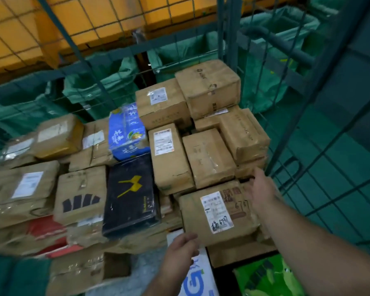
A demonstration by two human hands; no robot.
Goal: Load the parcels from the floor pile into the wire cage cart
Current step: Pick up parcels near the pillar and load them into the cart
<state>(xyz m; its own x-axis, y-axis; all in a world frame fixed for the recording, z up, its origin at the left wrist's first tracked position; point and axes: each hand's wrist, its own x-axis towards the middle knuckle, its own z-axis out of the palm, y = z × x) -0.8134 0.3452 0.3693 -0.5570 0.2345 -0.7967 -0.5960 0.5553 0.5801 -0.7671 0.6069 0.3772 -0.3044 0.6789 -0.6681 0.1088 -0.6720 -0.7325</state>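
Nearest the viewer, a green printed box [265, 276] and a white-and-blue box [198, 274] are seen low in the stack. Just above them the labelled carton [217, 212] is held between both hands at the near right corner of the load inside the wire cage cart [229, 39]. The left grip [181, 248] is set at the carton's near left corner, with the fingers bent round the lower edge and their tips hidden beneath it. The right grip [261, 193] is laid wide across the far right end, fingers fairly straight and pressed against the cardboard. The carton thus lies between the two grips, ahead and right of the left one and left of the right one. Its long axis is judged to run crosswise, left to right, with the white label turned up. Whether it is fully settled on the brown carton below cannot be told. Any final nudge is judged to go towards the right-hand mesh, which stands close by. Further in, a black box [130, 195] with a yellow mark and a blue pack [126, 133] are packed among brown cartons. Beyond the far mesh, green sacks [107, 82] are seen.
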